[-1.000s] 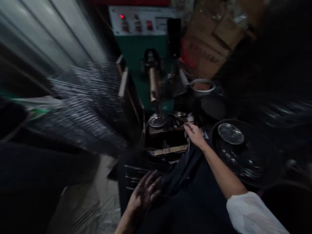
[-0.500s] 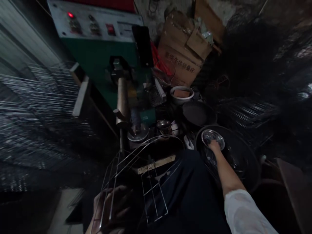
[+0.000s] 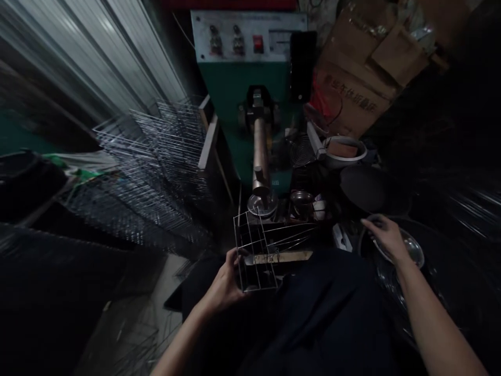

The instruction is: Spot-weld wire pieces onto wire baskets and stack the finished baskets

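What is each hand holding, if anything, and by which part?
The left hand holds the wire rack by its left edge; whether the right hand holds anything cannot be told.

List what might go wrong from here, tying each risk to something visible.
The left hand grips the wire rack by one side only, so it may twist or tip.
The rack's upper end sits close to the metal rod in view and might catch on it.
The right hand is over the shiny round dish; a brush against the rim could shift it.

wire frame (image 3: 253, 243) before machine (image 3: 219, 86), racks (image 3: 168, 151) at left
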Available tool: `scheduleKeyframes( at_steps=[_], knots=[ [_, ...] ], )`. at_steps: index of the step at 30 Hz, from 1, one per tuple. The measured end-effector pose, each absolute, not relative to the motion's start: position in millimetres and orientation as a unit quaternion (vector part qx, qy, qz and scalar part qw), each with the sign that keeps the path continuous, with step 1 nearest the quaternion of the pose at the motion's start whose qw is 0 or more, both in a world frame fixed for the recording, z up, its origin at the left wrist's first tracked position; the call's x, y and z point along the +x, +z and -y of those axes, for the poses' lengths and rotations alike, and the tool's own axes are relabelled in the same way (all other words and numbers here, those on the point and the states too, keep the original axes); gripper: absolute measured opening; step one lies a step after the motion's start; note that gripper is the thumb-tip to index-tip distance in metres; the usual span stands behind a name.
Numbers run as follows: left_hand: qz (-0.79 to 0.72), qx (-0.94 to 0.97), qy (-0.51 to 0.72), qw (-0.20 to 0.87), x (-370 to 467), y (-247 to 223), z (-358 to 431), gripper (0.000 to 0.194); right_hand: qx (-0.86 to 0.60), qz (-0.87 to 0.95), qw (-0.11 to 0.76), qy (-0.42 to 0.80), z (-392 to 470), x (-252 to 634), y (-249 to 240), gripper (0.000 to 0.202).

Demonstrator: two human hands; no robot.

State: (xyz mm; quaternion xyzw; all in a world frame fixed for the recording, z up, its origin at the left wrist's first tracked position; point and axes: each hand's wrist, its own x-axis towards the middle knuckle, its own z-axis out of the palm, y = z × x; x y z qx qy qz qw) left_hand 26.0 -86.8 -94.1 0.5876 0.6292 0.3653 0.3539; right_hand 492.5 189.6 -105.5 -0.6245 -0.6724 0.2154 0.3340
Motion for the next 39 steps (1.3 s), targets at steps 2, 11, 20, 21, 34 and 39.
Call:
scheduleKeyframes(
  at_steps=[2, 11, 20, 21, 34, 39],
  knots=[
    [-0.63, 0.595, 0.36, 0.346, 21.6, -97.2, 86.6, 0.093, -0.532, 0.669, 0.349, 0.384, -175.7, 434.7, -73.2, 0.052],
    [-0.649, 0.574, 0.362, 0.343, 3.2, -92.9, 94.8, 0.098, -0.198, 0.915, 0.231, 0.265, -123.9, 278.7, -27.4, 0.022],
    [-0.629, 0.57, 0.4, 0.347, -14.1, -101.1, 93.1, 0.083, -0.183, 0.946, 0.222, 0.149, -124.3, 258.7, -61.4, 0.035],
    [-0.631, 0.573, 0.397, 0.342, -16.7, -102.7, 92.7, 0.084, -0.183, 0.945, 0.231, 0.145, -123.1, 256.5, -61.9, 0.036],
    [-0.646, 0.586, 0.392, 0.292, -40.2, -129.8, 82.8, 0.09, -0.185, 0.917, 0.318, 0.157, -127.1, 227.3, -65.3, 0.026],
    [-0.644, 0.593, 0.397, 0.277, -44.4, -129.6, 82.8, 0.09, -0.153, 0.913, 0.352, 0.139, -131.3, 218.6, -65.6, 0.03]
  ],
)
